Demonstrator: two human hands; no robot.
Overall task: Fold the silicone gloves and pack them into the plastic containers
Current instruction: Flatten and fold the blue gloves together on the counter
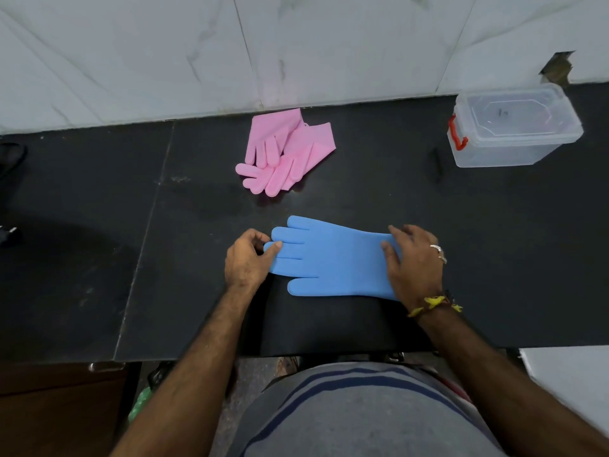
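Note:
A blue silicone glove point(333, 258) lies flat on the black counter point(494, 242), fingers pointing left. My left hand point(247, 258) pinches the glove's fingertips between thumb and curled fingers. At the cuff end, my right hand point(413, 262) rests on the glove with its fingers spread flat. A pair of pink silicone gloves point(283, 153) lies crossed farther back near the wall. At the back right stands a clear plastic container point(514, 127) with a lid and red latches.
A marble-look wall point(296, 44) runs behind the counter. The counter's front edge is close to my body. A dark object point(10, 159) sits at the far left edge. A brown cabinet point(49, 407) is below on the left.

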